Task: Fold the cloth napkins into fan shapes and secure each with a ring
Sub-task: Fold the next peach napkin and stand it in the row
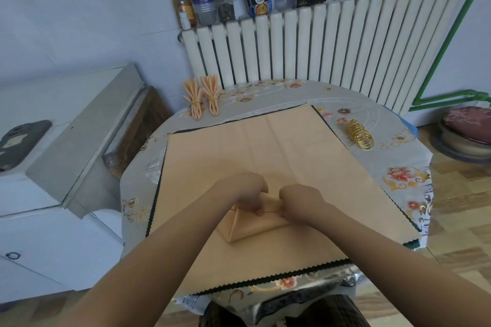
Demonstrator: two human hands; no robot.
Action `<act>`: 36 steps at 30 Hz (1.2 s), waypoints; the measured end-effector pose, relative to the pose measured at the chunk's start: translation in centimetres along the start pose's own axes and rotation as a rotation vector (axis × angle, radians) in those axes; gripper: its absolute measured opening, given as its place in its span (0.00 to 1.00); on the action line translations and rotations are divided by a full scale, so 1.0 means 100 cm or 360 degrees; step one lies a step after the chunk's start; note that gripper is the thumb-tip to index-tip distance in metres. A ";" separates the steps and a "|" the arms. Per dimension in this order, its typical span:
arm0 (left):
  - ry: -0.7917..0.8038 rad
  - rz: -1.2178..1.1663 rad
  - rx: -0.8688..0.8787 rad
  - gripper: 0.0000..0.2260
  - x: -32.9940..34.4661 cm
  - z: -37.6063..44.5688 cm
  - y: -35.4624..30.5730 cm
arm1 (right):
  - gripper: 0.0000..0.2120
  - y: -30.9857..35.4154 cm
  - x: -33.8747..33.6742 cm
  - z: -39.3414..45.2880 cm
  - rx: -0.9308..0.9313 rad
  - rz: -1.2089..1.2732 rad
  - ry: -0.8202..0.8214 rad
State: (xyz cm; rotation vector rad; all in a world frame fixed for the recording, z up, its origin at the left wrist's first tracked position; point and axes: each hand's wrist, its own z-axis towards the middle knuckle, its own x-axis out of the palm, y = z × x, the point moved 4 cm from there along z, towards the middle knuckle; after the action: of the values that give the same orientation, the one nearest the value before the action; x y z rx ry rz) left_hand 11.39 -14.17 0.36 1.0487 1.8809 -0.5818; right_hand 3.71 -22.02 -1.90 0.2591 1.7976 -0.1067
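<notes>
1. At the near middle of the counter (398, 156), both hands meet over a peach cloth napkin (249, 228) that lies on a larger peach mat (279, 146) with a dark zigzag edge. The left hand (245, 191) and the right hand (300, 202) each have fingers curled, and each grip pinches the gathered top edge of the napkin; below them it spreads out into a loose triangular fold.
2. Risk of lost pleats: napkin and mat are the same colour and look smooth, so if either grip eases, the gathered folds would likely slide open and the fan would need restarting.
3. Risk of uneven pleats: the hands sit very close together, leaving the outer corners unheld; those may sag and skew the fan.
4. Risk at the ring step: the stack of gold rings (361, 137) lies well apart, at the far right of the mat. Reaching for one means freeing a hand, and a single pinch may not keep the bundle tight.
5. Two finished fan napkins (203, 98) rest at the far left edge of the counter, close enough to the rim that dragging the mat could knock them off.
</notes>
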 end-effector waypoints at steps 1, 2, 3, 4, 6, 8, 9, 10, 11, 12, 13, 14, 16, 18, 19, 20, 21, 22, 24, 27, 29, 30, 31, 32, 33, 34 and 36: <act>-0.0012 0.0007 0.0000 0.08 -0.001 -0.003 -0.001 | 0.13 0.001 0.000 -0.003 0.0013 0.0008 -0.0025; -0.0016 0.0026 0.0003 0.08 -0.002 -0.005 -0.002 | 0.12 0.001 0.000 -0.004 0.0027 0.0014 -0.0053; -0.0019 0.0056 0.0008 0.09 -0.003 -0.006 -0.003 | 0.11 0.001 0.002 -0.006 0.0026 0.0013 -0.0094; -0.0018 0.0098 0.0008 0.09 -0.004 -0.008 -0.005 | 0.11 0.002 0.003 -0.008 0.0013 0.0007 -0.0137; -0.0002 0.0194 0.0010 0.11 -0.006 -0.011 -0.009 | 0.11 0.004 0.005 -0.015 -0.0018 -0.0028 -0.0209; 0.0031 0.0247 0.0019 0.13 -0.006 -0.013 -0.011 | 0.11 0.003 0.009 -0.018 -0.0027 -0.0024 -0.0284; 0.0045 0.0277 0.0022 0.13 -0.006 -0.014 -0.012 | 0.10 0.004 0.010 -0.021 -0.0042 -0.0024 -0.0353; 0.0045 0.0317 0.0024 0.12 -0.006 -0.016 -0.014 | 0.08 0.005 0.009 -0.023 -0.0063 -0.0026 -0.0489; 0.0020 0.0372 0.0030 0.10 -0.009 -0.018 -0.014 | 0.07 0.004 0.008 -0.025 -0.0078 0.0009 -0.0657; -0.0046 0.0444 0.0032 0.08 -0.014 -0.023 -0.016 | 0.10 0.003 0.007 -0.026 -0.0094 0.0040 -0.0761; -0.0137 0.0526 0.0023 0.06 -0.021 -0.029 -0.019 | 0.13 0.001 0.006 -0.026 -0.0098 0.0086 -0.0890; -0.0244 0.0623 0.0003 0.04 -0.029 -0.034 -0.022 | 0.11 -0.002 0.002 -0.026 -0.0079 0.0152 -0.1000; -0.0453 0.0825 -0.0064 0.04 -0.040 -0.044 -0.028 | 0.08 -0.004 -0.005 -0.025 -0.0086 0.0334 -0.1094; -0.0535 0.0946 -0.0107 0.06 -0.038 -0.050 -0.032 | 0.06 -0.006 -0.006 -0.021 -0.0135 0.0569 -0.1083; -0.0534 0.0958 -0.0103 0.07 -0.031 -0.051 -0.034 | 0.05 -0.007 -0.002 -0.020 -0.0160 0.0684 -0.1049; -0.0499 0.0947 -0.0084 0.08 -0.021 -0.052 -0.037 | 0.05 -0.009 0.004 -0.020 -0.0192 0.0774 -0.0981; -0.0431 0.0931 -0.0074 0.09 -0.010 -0.053 -0.037 | 0.05 -0.008 0.011 -0.020 -0.0238 0.0859 -0.0889; -0.0360 0.0896 -0.0072 0.09 -0.001 -0.055 -0.038 | 0.04 -0.009 0.017 -0.023 -0.0269 0.0918 -0.0795; -0.0259 0.0818 -0.0084 0.09 0.012 -0.058 -0.035 | 0.07 -0.010 0.019 -0.029 -0.0342 0.1007 -0.0709; -0.0212 0.0672 -0.0094 0.09 0.012 -0.065 -0.025 | 0.07 -0.014 0.014 -0.030 -0.0364 0.1047 -0.0616; -0.0173 0.0535 -0.0132 0.10 0.007 -0.070 -0.014 | 0.08 -0.015 0.012 -0.029 -0.0378 0.1033 -0.0536; -0.0133 0.0471 -0.0159 0.11 0.005 -0.073 -0.008 | 0.08 -0.016 0.011 -0.028 -0.0376 0.1031 -0.0516; -0.0089 0.0410 -0.0186 0.11 0.005 -0.075 -0.002 | 0.09 -0.015 0.011 -0.028 -0.0378 0.1030 -0.0506; -0.0056 0.0344 -0.0202 0.10 0.005 -0.076 0.004 | 0.09 -0.015 0.010 -0.029 -0.0380 0.1028 -0.0499; -0.0044 0.0269 -0.0213 0.10 0.006 -0.075 0.009 | 0.09 -0.015 0.010 -0.029 -0.0384 0.1028 -0.0503; -0.0041 0.0182 -0.0224 0.11 0.008 -0.075 0.014 | 0.08 -0.015 0.010 -0.029 -0.0386 0.1031 -0.0507; -0.0043 -0.0015 -0.0270 0.14 0.013 -0.073 0.025 | 0.08 -0.015 0.010 -0.031 -0.0391 0.1044 -0.0526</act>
State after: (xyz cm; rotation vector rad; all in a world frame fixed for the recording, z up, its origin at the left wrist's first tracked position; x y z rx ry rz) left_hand 9.76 -6.92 2.98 0.9177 1.8769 -0.4316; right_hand 0.25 -22.68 -2.19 0.6019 1.3089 0.5051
